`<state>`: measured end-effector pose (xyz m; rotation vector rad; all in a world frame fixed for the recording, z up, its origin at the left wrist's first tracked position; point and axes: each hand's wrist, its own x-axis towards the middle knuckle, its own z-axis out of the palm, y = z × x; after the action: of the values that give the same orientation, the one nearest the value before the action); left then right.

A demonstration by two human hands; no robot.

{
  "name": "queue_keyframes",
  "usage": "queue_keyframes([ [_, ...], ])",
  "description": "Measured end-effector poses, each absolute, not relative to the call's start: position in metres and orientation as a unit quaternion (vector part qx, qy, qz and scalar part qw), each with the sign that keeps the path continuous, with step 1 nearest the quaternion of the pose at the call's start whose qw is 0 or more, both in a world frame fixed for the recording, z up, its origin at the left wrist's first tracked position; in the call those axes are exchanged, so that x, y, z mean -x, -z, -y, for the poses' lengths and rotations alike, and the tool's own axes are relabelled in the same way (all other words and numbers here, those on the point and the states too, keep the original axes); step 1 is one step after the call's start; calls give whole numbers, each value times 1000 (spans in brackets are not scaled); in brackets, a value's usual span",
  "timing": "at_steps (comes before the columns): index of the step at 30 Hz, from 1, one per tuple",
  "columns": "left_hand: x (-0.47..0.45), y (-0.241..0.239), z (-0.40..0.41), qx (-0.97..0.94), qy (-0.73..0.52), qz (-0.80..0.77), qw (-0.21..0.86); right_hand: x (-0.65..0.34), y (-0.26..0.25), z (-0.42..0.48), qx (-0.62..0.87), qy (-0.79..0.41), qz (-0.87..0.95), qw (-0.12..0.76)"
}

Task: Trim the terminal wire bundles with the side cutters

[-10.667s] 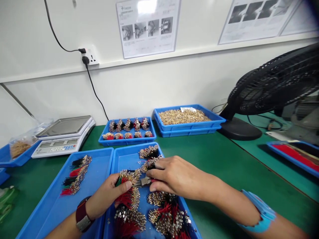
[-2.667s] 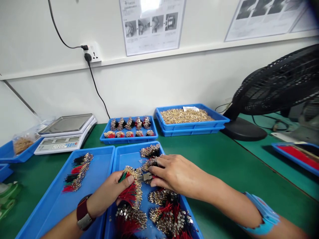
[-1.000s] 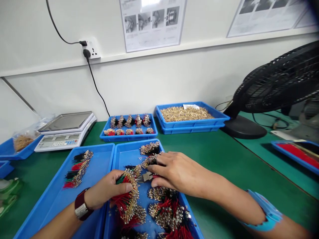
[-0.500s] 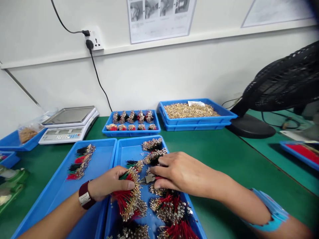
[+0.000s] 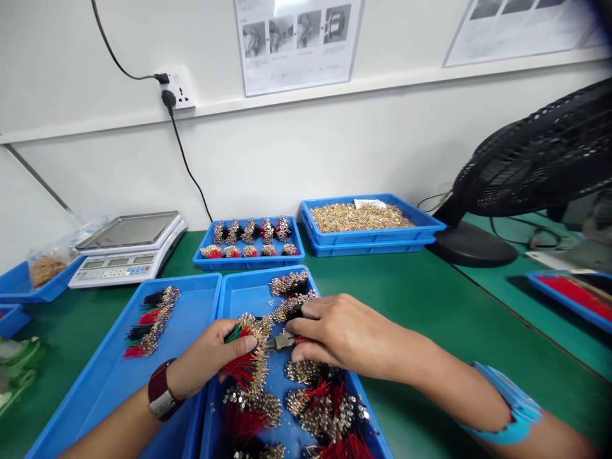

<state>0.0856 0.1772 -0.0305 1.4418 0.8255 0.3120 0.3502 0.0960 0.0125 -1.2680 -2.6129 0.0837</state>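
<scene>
My left hand is closed around a bundle of red and green wires with gold-coloured terminals at their ends, above the near blue tray. My right hand grips a pair of pliers with red handles. The jaws point left and reach the terminals at the bundle's right side; whether they pinch one I cannot tell. More wire bundles with shiny metal ends lie in the tray under and around both hands.
A second blue tray to the left holds a row of wire bundles. Behind stand a weighing scale, a tray of sorted bundles and stacked trays of small brass parts. A black fan stands at right.
The camera view has shifted slightly. The wire bundle in my left hand has turned a little, and the pliers stay at its terminals.
</scene>
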Motion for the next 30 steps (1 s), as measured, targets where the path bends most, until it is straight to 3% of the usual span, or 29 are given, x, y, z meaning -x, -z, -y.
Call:
queue_keyframes([
  [9,-82,31,-178,-598,-127,-362,704,-351,-5,-99,453,29,882,127],
  [21,-83,30,-175,-526,-144,-399,737,-349,-3,-100,444,18,885,136],
  [30,-86,29,-175,-621,-121,-362,685,-349,-10,-95,430,-19,895,114],
])
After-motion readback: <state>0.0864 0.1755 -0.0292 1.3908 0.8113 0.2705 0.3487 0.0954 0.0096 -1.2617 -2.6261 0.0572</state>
